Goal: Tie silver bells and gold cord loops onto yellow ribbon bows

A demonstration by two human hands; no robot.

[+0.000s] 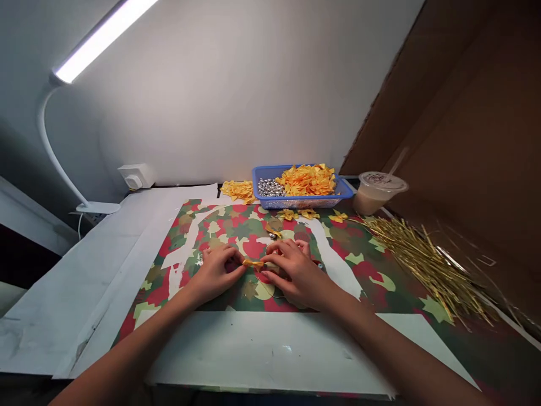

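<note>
My left hand (217, 270) and my right hand (293, 270) meet at the middle of a red, green and tan patterned sheet (363, 270). Both pinch the ends of a small orange fabric bow (252, 263) held just above the sheet. The fingers of each hand are curled closed on it. A thin wire loop trails on the sheet below my right hand. Another small orange bow (273, 231) lies just beyond my hands.
A blue basket (344, 192) at the back holds orange fabric pieces (307, 179) and silver beads (269, 187). More orange pieces (239, 190) lie left of it. A lidded drink cup (377, 192), gold wire ties (416, 256), a white desk lamp (84, 56) and a cardboard wall (469, 141) surround the work area.
</note>
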